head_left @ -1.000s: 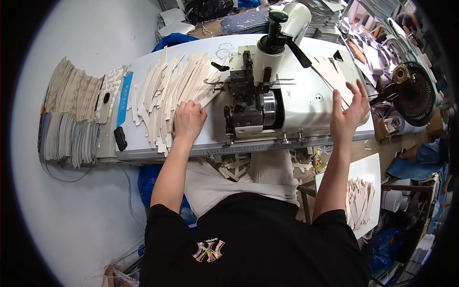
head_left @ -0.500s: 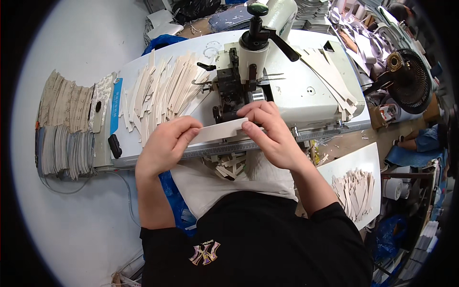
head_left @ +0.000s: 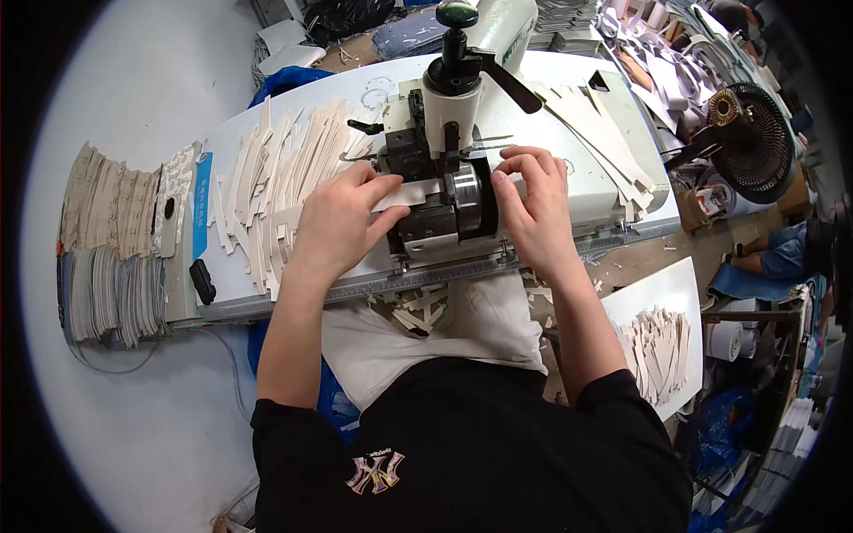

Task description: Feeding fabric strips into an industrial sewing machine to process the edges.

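Between the thumb and fingers of my left hand (head_left: 342, 218) is a pale flat strip (head_left: 415, 193), its far end lying at the working parts of a bench machine (head_left: 442, 222). A shiny round metal roller (head_left: 466, 197) with a black side shows just right of the strip. My right hand (head_left: 538, 200) is raised beside the roller's right side, thumb and forefinger apart. No strip can be made out in it. Left of the machine, many loose pale strips (head_left: 306, 164) lie fanned out on the white tabletop (head_left: 235, 120), partly behind my left hand.
More strips (head_left: 604, 147) rest on the machine's right side. A white board (head_left: 622, 311) at lower right bears a pile of short strips (head_left: 657, 355). Stacked sheets (head_left: 115, 284) stand at far left. A black fan (head_left: 751, 142) is at right, with a person's legs (head_left: 755, 253) below it.
Both hands were on the strip in front of the machine. My left hand has carried it up to the working parts. My right hand has let go and shifted right, beside the roller, now uncovered.
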Demonstrator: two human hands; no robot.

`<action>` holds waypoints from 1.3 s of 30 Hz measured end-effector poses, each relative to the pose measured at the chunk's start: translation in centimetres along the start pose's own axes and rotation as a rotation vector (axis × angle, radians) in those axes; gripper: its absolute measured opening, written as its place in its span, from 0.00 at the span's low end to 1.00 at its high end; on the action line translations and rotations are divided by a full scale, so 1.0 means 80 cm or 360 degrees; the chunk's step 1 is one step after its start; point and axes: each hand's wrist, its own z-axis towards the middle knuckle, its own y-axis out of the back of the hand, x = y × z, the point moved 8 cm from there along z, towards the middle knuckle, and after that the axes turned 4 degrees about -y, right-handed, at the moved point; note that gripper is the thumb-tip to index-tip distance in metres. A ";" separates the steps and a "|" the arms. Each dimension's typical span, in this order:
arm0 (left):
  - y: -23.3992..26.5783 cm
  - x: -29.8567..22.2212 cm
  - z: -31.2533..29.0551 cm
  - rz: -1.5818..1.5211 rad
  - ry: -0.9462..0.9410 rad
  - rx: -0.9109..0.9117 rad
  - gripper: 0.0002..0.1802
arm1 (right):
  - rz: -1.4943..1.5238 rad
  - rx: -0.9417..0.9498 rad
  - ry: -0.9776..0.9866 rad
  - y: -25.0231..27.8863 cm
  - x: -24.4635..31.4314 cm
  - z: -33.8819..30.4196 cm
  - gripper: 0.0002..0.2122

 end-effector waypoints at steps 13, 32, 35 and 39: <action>-0.032 -0.008 0.023 -0.0206 -0.0066 -0.0048 0.19 | -0.0301 -0.0067 0.0048 0.031 -0.014 0.022 0.06; 0.007 0.101 -0.045 -0.0126 0.0484 -0.0261 0.12 | -0.0796 -0.0746 -0.0683 0.176 -0.174 0.010 0.15; 0.025 0.149 -0.073 0.0053 0.0738 -0.0316 0.13 | -0.1129 -0.0837 -0.0810 0.198 -0.149 -0.003 0.17; 0.039 0.220 -0.086 0.0598 0.0936 -0.0396 0.15 | -0.1066 -0.0911 -0.0379 0.185 -0.124 -0.001 0.17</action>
